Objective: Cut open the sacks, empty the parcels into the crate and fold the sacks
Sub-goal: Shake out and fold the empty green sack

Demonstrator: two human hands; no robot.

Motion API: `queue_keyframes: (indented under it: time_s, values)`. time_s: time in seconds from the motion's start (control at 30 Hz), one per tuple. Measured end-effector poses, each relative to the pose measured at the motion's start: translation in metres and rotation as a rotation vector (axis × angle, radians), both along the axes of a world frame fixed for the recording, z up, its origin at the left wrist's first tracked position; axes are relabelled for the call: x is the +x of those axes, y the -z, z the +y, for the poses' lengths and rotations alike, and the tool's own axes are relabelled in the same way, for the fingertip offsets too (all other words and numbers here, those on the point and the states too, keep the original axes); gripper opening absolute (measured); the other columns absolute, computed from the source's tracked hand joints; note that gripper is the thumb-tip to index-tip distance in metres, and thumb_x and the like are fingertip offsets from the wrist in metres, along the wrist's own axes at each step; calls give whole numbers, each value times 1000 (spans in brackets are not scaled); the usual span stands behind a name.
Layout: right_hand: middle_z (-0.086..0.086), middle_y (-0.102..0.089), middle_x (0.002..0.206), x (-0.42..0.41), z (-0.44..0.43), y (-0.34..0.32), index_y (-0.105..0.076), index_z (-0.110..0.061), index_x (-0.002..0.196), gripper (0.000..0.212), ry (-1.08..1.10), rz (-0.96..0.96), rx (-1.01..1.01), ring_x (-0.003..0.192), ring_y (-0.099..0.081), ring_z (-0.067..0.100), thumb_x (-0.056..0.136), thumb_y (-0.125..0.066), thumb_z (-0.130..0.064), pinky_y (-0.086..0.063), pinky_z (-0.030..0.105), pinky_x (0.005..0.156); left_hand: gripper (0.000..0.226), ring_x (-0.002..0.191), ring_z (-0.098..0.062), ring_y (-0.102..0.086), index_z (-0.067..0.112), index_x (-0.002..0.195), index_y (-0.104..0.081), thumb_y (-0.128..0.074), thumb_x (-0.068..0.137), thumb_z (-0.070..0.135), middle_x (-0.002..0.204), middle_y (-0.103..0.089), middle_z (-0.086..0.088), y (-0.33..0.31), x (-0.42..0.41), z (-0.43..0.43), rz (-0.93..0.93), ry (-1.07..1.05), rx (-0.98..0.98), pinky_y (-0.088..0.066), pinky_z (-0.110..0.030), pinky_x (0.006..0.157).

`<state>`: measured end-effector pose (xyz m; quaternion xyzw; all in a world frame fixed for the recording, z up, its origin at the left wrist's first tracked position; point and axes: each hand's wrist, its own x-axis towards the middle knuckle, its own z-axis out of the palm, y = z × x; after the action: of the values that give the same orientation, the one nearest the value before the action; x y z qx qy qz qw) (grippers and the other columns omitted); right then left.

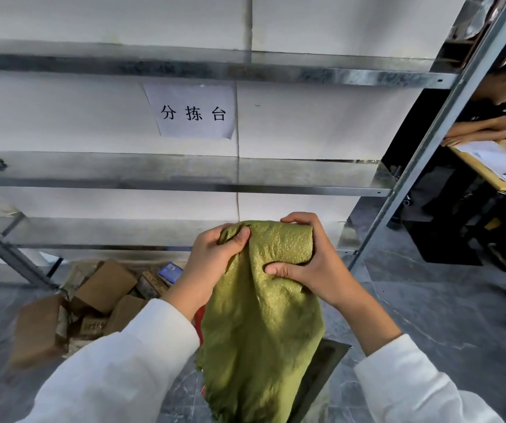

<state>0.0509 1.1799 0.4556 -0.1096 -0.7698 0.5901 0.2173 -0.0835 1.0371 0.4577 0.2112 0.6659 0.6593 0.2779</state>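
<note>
A green woven sack (260, 325) hangs limp in front of me, its top edge folded over between my hands. My left hand (212, 261) grips the sack's upper left corner, thumb pressed into the cloth. My right hand (309, 257) holds the folded top from the right, fingers curled over the edge and thumb pinching the front. Brown cardboard parcels (105, 285) lie heaped low at the left, under the shelf; the crate's walls are not clearly visible. A sliver of red (198, 319) shows behind the sack.
A metal shelving rack (184, 184) stands straight ahead with a paper sign (192, 112) on the wall behind. A slanted upright (422, 148) runs at the right. A person sits at a desk (495, 178) at the far right. Grey floor (428, 315) lies below.
</note>
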Motion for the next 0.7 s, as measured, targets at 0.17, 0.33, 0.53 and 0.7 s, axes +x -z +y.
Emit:
queue_keyframes:
  time_s: [0.17, 0.33, 0.53, 0.7]
  values:
    - [-10, -60, 108, -2, 5, -8, -56, -21, 110, 63, 107, 39, 212, 99, -60, 6, 57, -90, -29, -50, 19, 80, 42, 91, -38, -70, 4, 95, -73, -74, 69, 37, 92, -75, -18, -15, -7, 3, -160, 61, -54, -55, -47, 89]
    - [-5, -69, 96, -6, 10, -1, -63, -17, 104, 55, 195, 35, 8, 87, -67, 7, 56, -90, -20, -53, 18, 73, 45, 93, -16, -70, 26, 102, -65, -71, 68, 55, 97, -73, 2, -12, -11, -2, 197, 213, -187, -55, -40, 89]
    - [4, -73, 99, -11, 10, 8, -69, -17, 103, 49, 212, 6, -294, 93, -70, 22, 58, -88, -22, -58, 36, 79, 76, 113, -3, -54, 41, 125, -47, -89, 62, 32, 125, -51, 11, -7, -12, -4, 540, 290, -162, -49, -26, 93]
    - [9, -74, 96, -14, 8, 5, -68, -12, 104, 48, 193, -21, -468, 91, -70, 26, 61, -84, -25, -58, 37, 80, 62, 102, 4, -60, 33, 116, -59, -89, 62, 26, 111, -64, 17, -8, -11, 4, 565, 198, -112, -49, -16, 87]
